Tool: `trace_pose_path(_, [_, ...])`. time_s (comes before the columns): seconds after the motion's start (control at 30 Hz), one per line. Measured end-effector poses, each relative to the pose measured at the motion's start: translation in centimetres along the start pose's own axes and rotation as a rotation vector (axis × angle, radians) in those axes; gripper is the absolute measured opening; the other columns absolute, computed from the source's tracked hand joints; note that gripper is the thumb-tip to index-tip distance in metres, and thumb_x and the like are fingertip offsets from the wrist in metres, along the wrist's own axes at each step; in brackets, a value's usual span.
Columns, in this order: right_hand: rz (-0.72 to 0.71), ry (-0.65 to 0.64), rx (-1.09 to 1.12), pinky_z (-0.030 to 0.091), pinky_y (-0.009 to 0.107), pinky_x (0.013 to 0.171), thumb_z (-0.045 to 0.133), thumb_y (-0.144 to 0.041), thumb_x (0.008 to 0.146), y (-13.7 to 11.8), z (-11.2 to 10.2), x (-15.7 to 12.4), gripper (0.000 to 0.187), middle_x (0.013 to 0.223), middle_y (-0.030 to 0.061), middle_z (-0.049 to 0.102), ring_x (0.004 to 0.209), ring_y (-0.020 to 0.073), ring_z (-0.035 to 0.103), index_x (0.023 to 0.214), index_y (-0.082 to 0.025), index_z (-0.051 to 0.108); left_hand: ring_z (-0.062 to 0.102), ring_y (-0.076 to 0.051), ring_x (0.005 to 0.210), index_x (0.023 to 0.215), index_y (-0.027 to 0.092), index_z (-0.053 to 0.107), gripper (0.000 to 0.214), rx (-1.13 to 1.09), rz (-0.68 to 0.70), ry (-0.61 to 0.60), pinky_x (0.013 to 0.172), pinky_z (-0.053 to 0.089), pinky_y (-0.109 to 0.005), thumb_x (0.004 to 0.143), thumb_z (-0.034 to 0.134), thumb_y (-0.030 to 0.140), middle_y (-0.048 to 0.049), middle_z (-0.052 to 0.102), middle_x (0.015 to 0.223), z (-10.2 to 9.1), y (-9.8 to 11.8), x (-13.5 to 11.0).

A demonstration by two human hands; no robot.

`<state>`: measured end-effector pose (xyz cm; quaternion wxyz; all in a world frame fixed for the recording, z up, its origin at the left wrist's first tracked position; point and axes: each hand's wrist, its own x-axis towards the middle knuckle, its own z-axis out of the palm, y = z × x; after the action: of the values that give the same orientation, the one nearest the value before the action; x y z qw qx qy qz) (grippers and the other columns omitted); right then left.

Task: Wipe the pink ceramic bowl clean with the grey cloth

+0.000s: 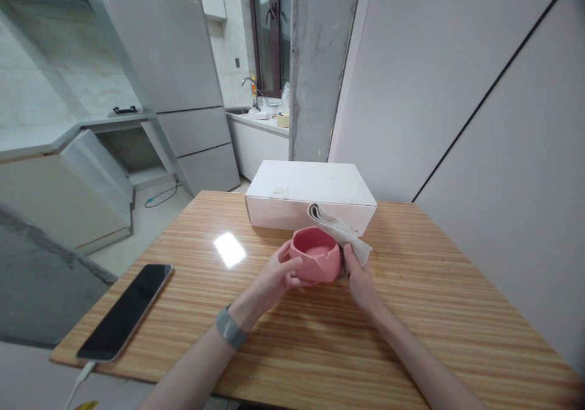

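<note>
A pink faceted bowl (316, 268), with small notches in its rim, is held above the wooden table. It looks like an ashtray. My left hand (281, 270) is closed on its left side, thumb in front and fingers reaching underneath. In my right hand (359, 276) is a folded light grey cloth (340, 230), pinched under the thumb and lying against the right side of the bowl. Part of the cloth sticks up past the rim toward the back. The fingers of my right hand are mostly hidden behind the cloth and bowl.
Behind the bowl a white box (315, 181) lies on the wooden table (439, 312). A phone (125, 312) with a white charging cable (82, 379) rests near the left edge. A pale wall stands along the right; a fridge (159, 44) and sink counter are farther back.
</note>
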<state>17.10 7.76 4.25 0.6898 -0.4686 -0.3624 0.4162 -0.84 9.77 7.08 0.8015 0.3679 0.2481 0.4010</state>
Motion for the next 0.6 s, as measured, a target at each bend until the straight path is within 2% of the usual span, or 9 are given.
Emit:
trace_pose_path(0.1, [-0.006,0.028,-0.011,0.039,0.043,0.111,0.071,-0.056,0.076,-0.2,-0.2,0.5,0.046,0.118,0.002,0.071,0.123,0.0282,0.057,0.11,-0.025,0.07,0.064,-0.029,0.104,0.122,0.018,0.059,0.068,0.079,0.015,-0.031,0.073,0.058,-0.032,0.06,0.085,0.014,-0.0133,0.064,0.123,0.1,0.1,-0.3])
trace_pose_path(0.17, [0.035,0.047,0.034,0.042,0.043,0.109,0.074,-0.054,0.073,-0.6,-0.3,0.8,0.046,0.118,0.0019,0.071,0.124,0.0294,0.056,0.109,-0.025,0.07,0.065,-0.027,0.099,0.121,0.017,0.06,0.065,0.083,0.027,-0.009,0.071,0.057,-0.029,0.061,0.085,0.016,-0.0128,0.067,0.117,-0.1,0.1,-0.2])
trace_pose_path(0.27, [0.181,0.004,0.132,0.05,0.043,0.101,0.079,-0.049,0.069,-1.7,-0.4,1.0,0.043,0.116,0.0021,0.072,0.119,0.031,0.061,0.104,-0.025,0.071,0.066,-0.024,0.094,0.118,0.013,0.062,0.057,0.013,0.052,0.026,0.069,0.056,-0.027,0.067,0.081,0.029,-0.0137,0.069,0.111,-0.6,0.1,0.1])
trace_pose_path(0.37, [0.303,-0.07,0.191,0.059,0.043,0.086,0.078,-0.047,0.069,-3.0,-0.1,1.0,0.04,0.11,0.0049,0.075,0.106,0.0321,0.068,0.103,-0.025,0.072,0.065,-0.026,0.096,0.118,0.014,0.062,0.053,-0.095,0.03,0.051,0.076,0.056,-0.034,0.075,0.072,0.044,-0.0134,0.069,0.111,-0.8,0.3,0.3])
trace_pose_path(0.43, [0.331,-0.069,0.228,0.061,0.043,0.08,0.074,-0.05,0.072,-3.3,0.2,0.9,0.04,0.109,0.007,0.075,0.101,0.0324,0.07,0.103,-0.024,0.072,0.066,-0.027,0.092,0.118,0.014,0.062,0.056,-0.165,-0.008,0.068,0.079,0.055,-0.039,0.08,0.061,0.055,-0.0141,0.07,0.107,-0.8,0.5,0.4])
trace_pose_path(0.53, [0.322,-0.049,0.258,0.061,0.043,0.083,0.068,-0.056,0.077,-3.0,0.9,0.5,0.042,0.11,0.0063,0.075,0.103,0.0315,0.07,0.104,-0.024,0.071,0.066,-0.029,0.088,0.113,0.009,0.063,0.071,-0.229,-0.063,0.08,0.081,0.053,-0.041,0.081,0.046,0.07,-0.0178,0.071,0.095,-0.6,0.8,0.4])
trace_pose_path(0.6, [0.303,-0.049,0.282,0.059,0.043,0.087,0.067,-0.058,0.077,-2.4,1.6,0.1,0.044,0.111,0.0041,0.074,0.107,0.0308,0.068,0.104,-0.025,0.071,0.066,-0.03,0.094,0.115,0.009,0.062,0.072,-0.257,-0.057,0.067,0.088,0.051,-0.042,0.083,0.043,0.07,-0.018,0.071,0.1,-0.4,0.8,0.3])
